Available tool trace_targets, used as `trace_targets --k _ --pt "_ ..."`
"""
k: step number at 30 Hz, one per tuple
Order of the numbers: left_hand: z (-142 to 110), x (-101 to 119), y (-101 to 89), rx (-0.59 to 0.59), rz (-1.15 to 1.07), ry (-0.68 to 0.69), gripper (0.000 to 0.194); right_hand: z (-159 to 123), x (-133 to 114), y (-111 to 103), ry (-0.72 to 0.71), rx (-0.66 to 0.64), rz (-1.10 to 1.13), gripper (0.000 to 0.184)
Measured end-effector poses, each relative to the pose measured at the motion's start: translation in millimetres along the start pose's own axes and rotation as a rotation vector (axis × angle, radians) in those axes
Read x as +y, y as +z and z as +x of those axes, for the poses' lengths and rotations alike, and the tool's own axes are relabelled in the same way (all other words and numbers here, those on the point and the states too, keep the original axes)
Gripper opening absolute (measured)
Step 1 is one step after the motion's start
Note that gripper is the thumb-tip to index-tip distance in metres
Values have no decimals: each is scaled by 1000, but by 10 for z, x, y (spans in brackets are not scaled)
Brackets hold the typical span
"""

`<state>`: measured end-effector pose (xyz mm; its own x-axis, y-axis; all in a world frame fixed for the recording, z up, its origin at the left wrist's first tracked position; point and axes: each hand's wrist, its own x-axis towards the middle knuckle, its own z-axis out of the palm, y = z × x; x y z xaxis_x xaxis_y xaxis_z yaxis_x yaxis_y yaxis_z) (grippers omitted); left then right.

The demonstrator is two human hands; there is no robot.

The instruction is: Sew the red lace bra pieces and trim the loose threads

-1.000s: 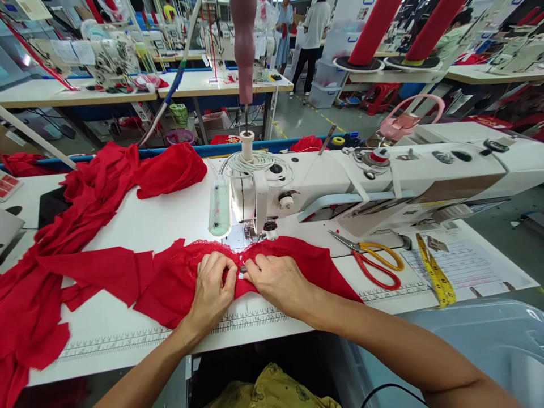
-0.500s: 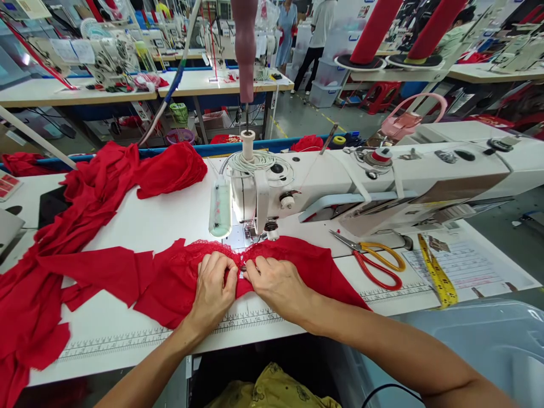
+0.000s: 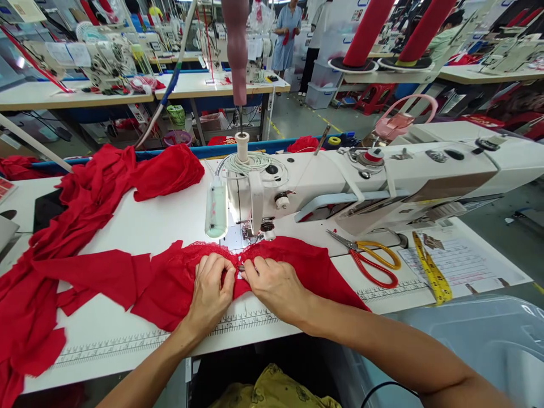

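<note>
A red lace garment piece point(image 3: 170, 280) lies flat on the white sewing table point(image 3: 140, 221), just in front of the needle of a white sewing machine point(image 3: 323, 181). My left hand point(image 3: 210, 292) presses down on the fabric, fingers curled at its edge. My right hand point(image 3: 274, 286) lies beside it, fingertips pinching the fabric together with a small metal thing I cannot make out. The two hands almost touch below the presser foot point(image 3: 250, 233).
A heap of red fabric point(image 3: 93, 192) covers the table's left side. Scissors with red and yellow handles point(image 3: 374, 263) and a yellow tape measure point(image 3: 431, 272) lie to the right. A grey plastic bin point(image 3: 476, 345) stands at the lower right. People stand at far tables.
Both hands stay in place on the red piece, fingers shifting slightly. The view has drifted a little.
</note>
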<state>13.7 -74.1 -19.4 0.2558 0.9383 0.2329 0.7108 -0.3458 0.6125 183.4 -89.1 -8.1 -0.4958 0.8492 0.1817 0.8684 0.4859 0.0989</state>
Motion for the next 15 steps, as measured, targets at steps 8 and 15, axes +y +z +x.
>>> trace_targets --k 8,15 --pt "14 -2 3 11 -6 6 21 -13 -3 -55 -42 48 -66 19" --pt "7 -10 8 8 -13 11 20 -34 -22 -17 -39 103 -96 21"
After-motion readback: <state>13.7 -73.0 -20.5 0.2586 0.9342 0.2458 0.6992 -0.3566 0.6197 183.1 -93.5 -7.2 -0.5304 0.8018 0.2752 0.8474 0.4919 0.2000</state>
